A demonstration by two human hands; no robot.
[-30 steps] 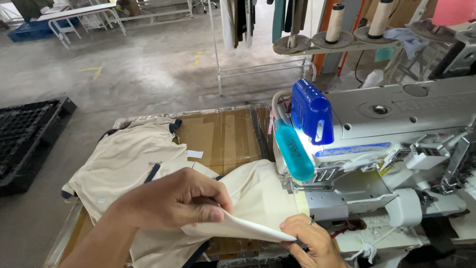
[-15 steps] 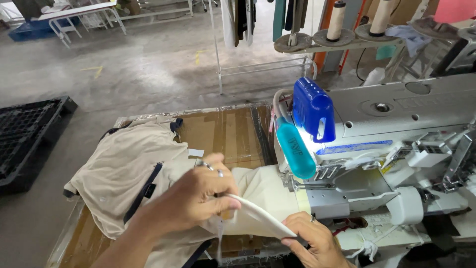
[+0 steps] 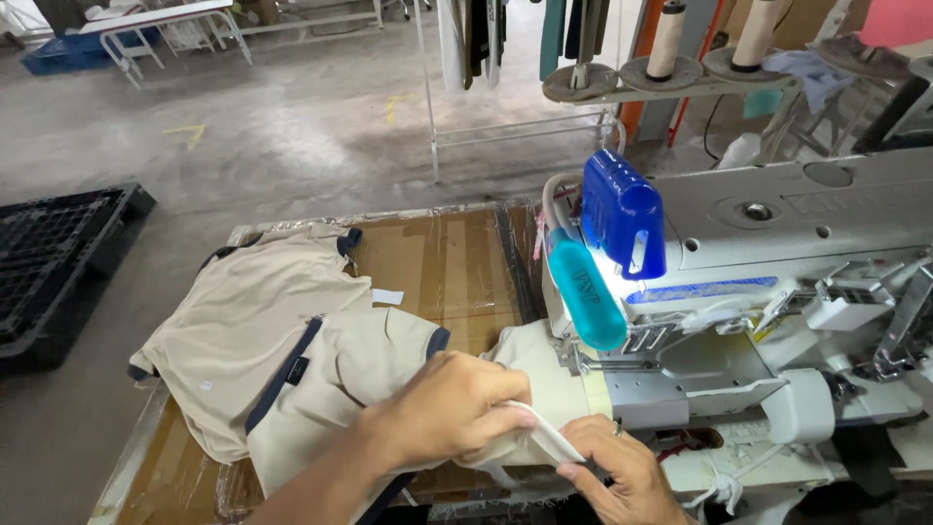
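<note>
While the beige shirt point(image 3: 292, 340) lies spread at lower left, its edge sits at the sewing machine point(image 3: 777, 292). The left hand point(image 3: 452, 408) and right hand point(image 3: 612, 472) pinch its folded hem together at lower centre. Stitching looks barely begun; most of the shirt remains unfed.

1. This is looking like a garment factory floor: an industrial sewing machine point(image 3: 777, 282) is sitting on the desk point(image 3: 457, 262), with a lamp shining at its needle end
2. Large thread cones point(image 3: 671, 39) are standing on a rack point(image 3: 680, 83) behind the machine
3. Beige garments with dark trim point(image 3: 262, 340) are lying piled on the desk, whose top is showing cardboard under clear tape
4. A bare concrete floor point(image 3: 292, 126) with yellow paint marks is stretching away, a black plastic pallet point(image 3: 58, 262) is resting on it, and clothes are hanging from a metal rail point(image 3: 466, 29) farther back
</note>
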